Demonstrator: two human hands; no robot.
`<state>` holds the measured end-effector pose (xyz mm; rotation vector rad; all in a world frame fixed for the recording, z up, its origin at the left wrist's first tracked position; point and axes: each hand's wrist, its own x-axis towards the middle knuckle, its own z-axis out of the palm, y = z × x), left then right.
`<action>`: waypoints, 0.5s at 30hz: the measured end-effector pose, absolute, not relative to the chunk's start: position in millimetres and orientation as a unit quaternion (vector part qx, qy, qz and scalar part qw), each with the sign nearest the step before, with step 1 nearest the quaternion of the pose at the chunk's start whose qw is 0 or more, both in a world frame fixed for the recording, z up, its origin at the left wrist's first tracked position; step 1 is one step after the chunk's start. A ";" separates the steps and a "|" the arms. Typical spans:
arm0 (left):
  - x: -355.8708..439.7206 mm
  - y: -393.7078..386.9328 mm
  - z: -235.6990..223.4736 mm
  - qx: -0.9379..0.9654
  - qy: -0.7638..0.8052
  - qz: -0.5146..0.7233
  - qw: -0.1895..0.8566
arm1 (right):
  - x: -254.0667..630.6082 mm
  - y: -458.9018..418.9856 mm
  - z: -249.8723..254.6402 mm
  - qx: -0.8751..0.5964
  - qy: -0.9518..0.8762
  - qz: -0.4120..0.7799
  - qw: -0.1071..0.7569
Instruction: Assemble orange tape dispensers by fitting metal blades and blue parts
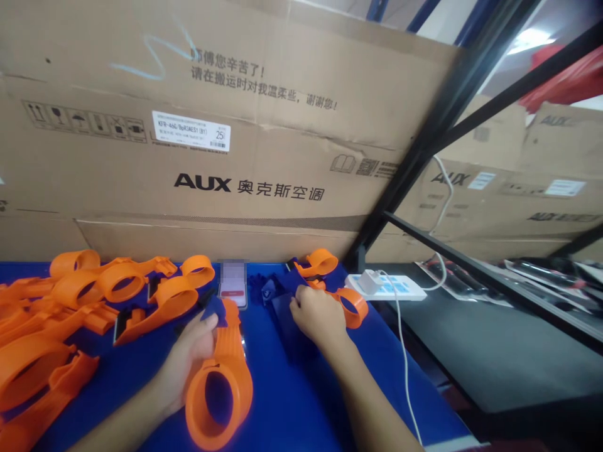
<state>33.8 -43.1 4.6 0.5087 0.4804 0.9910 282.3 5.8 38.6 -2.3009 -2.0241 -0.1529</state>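
My left hand (pixel 191 358) is closed around an orange plastic tape dispenser (pixel 229 336), its ring end hanging toward me. Under the left thumb, a dark blue flap (pixel 215 311) shows at the dispenser's upper end. Over a heap of dark blue plastic pieces (pixel 282 307), my right hand (pixel 320 317) is closed with its fingers curled under. Whatever those fingers grip is hidden. Just beyond and beside the right hand lie more orange dispenser parts (pixel 354 307), touching or close to it.
Many orange dispensers (pixel 125 280) are piled on the blue table (pixel 277 402) at left. A phone (pixel 234 285) lies at the back middle. A white power strip (pixel 389 287) with a cable sits right, beside a black metal frame (pixel 405 169). A large carton (pixel 264 150) stands behind.
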 end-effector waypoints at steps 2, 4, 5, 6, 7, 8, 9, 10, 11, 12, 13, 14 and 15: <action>33.8 -43.2 4.7 0.232 0.228 0.468 0.822 | 280.2 5.5 42.2 -0.739 -0.668 -0.053 0.061; 33.9 -43.4 5.0 0.235 0.240 0.470 0.817 | 275.4 3.7 43.8 -0.709 -0.691 -0.044 0.133; 34.2 -43.4 4.8 0.242 0.246 0.468 0.814 | 272.1 2.0 43.3 -0.686 -0.702 -0.032 0.186; 34.4 -43.3 4.3 0.248 0.250 0.463 0.813 | 268.4 -0.1 42.0 -0.660 -0.711 -0.013 0.243; 34.8 -43.0 3.5 0.253 0.251 0.457 0.815 | 264.5 -2.5 40.2 -0.631 -0.716 0.011 0.297; 35.2 -42.5 2.6 0.254 0.250 0.452 0.818 | 260.6 -5.2 38.1 -0.605 -0.718 0.039 0.341; 35.6 -41.9 1.7 0.251 0.247 0.450 0.821 | 256.9 -8.1 36.1 -0.581 -0.719 0.068 0.376; 36.1 -41.3 1.0 0.245 0.244 0.450 0.824 | 253.5 -10.8 34.5 -0.559 -0.717 0.097 0.405; 36.6 -40.8 0.7 0.238 0.241 0.450 0.826 | 250.3 -13.5 33.4 -0.540 -0.715 0.124 0.428; 37.1 -40.5 1.0 0.231 0.239 0.449 0.830 | 247.4 -16.1 33.1 -0.522 -0.712 0.149 0.446; 37.7 -40.6 1.8 0.224 0.237 0.445 0.834 | 244.5 -18.6 33.3 -0.505 -0.710 0.174 0.459; 38.3 -41.1 3.1 0.218 0.232 0.438 0.840 | 241.6 -21.0 33.9 -0.487 -0.710 0.200 0.467; 39.0 -42.0 4.7 0.213 0.226 0.432 0.847 | 238.6 -23.4 34.8 -0.470 -0.712 0.226 0.470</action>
